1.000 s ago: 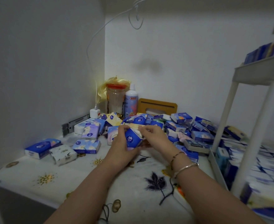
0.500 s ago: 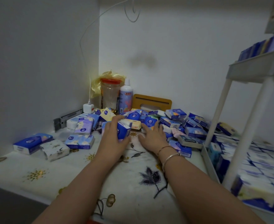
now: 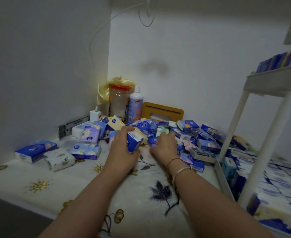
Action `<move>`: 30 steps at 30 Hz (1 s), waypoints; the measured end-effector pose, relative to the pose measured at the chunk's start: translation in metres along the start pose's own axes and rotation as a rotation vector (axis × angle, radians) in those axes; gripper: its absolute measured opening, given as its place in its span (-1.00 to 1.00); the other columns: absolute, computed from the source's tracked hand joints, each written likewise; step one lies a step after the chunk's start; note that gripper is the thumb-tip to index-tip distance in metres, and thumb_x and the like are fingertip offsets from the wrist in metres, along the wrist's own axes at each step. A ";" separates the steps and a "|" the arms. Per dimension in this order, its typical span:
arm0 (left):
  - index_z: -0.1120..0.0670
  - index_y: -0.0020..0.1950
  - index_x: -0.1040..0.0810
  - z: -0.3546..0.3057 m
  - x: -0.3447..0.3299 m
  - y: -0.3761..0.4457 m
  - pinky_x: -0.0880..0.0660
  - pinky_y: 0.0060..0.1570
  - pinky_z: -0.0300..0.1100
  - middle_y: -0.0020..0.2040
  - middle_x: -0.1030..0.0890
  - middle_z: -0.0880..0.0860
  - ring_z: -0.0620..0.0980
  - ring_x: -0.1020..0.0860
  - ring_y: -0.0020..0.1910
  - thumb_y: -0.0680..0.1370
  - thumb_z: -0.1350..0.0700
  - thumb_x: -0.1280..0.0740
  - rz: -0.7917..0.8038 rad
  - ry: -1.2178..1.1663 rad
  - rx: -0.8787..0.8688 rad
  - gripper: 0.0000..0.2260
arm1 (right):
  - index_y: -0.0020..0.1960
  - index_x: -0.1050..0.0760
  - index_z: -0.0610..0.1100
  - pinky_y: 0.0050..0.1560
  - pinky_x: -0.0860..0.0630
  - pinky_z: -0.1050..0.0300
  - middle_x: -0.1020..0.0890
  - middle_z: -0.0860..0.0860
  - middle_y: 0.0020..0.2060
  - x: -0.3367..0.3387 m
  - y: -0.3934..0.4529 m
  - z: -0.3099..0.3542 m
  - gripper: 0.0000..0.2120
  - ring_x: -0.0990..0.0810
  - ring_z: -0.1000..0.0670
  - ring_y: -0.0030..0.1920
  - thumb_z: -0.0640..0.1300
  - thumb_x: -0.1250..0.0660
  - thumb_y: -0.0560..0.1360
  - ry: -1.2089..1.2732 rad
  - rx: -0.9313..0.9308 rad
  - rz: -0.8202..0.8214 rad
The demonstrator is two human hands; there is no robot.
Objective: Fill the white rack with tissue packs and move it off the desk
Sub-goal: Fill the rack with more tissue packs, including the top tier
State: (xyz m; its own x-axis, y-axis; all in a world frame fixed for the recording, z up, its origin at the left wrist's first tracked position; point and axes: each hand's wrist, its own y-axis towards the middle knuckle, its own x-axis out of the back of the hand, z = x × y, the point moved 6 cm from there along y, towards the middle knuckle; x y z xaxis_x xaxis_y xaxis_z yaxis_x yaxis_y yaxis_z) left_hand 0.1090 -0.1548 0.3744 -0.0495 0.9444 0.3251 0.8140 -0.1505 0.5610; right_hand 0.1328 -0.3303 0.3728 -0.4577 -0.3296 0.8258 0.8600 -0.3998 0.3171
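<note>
The rack point(image 3: 268, 127) stood at the desk's point(image 3: 83, 189) right edge, its far side cut off by the frame; blurred packs filled its lower tray and lined the upper shelf. The left hand point(image 3: 122, 152) clutched a stack of packs point(image 3: 135, 139), fingers curled round it. The right hand point(image 3: 165, 145) lay on the pile point(image 3: 189, 134), its fingertips hidden among packs, so its grip could not be told. A jar point(image 3: 118, 102) and bottle point(image 3: 135, 107) stood behind.
</note>
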 end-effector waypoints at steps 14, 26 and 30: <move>-0.01 0.34 -0.37 -0.082 0.023 0.021 -0.45 -0.05 -0.43 0.18 -0.46 -0.08 -0.15 -0.49 0.09 0.40 0.23 -0.48 -0.151 -0.063 -0.195 -0.44 | 0.10 -0.49 -0.19 -0.38 -0.35 0.22 -0.62 -0.11 -0.15 0.132 -0.023 0.092 -0.47 -0.57 -0.03 -0.26 0.24 -0.03 0.58 0.392 0.074 0.289; -0.10 0.18 -0.35 -0.262 0.062 0.033 -0.46 -0.15 -0.35 0.04 -0.55 -0.13 -0.19 -0.54 -0.01 0.44 0.13 -0.46 -0.171 -0.155 -0.436 -0.59 | 0.23 -0.24 -0.12 -0.35 -0.36 0.26 -0.45 0.06 -0.14 0.313 -0.087 0.131 -0.49 -0.44 0.13 -0.20 0.03 -0.40 0.44 0.272 0.443 0.067; -0.04 0.27 -0.36 -0.319 0.035 0.029 -0.55 -0.09 -0.30 0.12 -0.54 -0.09 -0.15 -0.56 0.04 0.39 0.18 -0.50 -0.005 -0.304 -0.431 -0.47 | 0.13 -0.38 -0.11 -0.27 -0.47 0.22 -0.58 -0.01 -0.11 0.371 -0.096 0.106 -0.63 -0.55 0.03 -0.12 0.05 -0.36 0.42 0.231 0.427 -0.036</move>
State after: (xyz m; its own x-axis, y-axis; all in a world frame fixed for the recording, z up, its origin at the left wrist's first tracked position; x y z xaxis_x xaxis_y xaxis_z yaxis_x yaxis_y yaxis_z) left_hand -0.0533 -0.2194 0.6449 0.1690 0.9780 0.1220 0.4995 -0.1916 0.8449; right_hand -0.0959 -0.3234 0.6980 -0.4851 -0.5224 0.7013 0.8365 -0.0435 0.5462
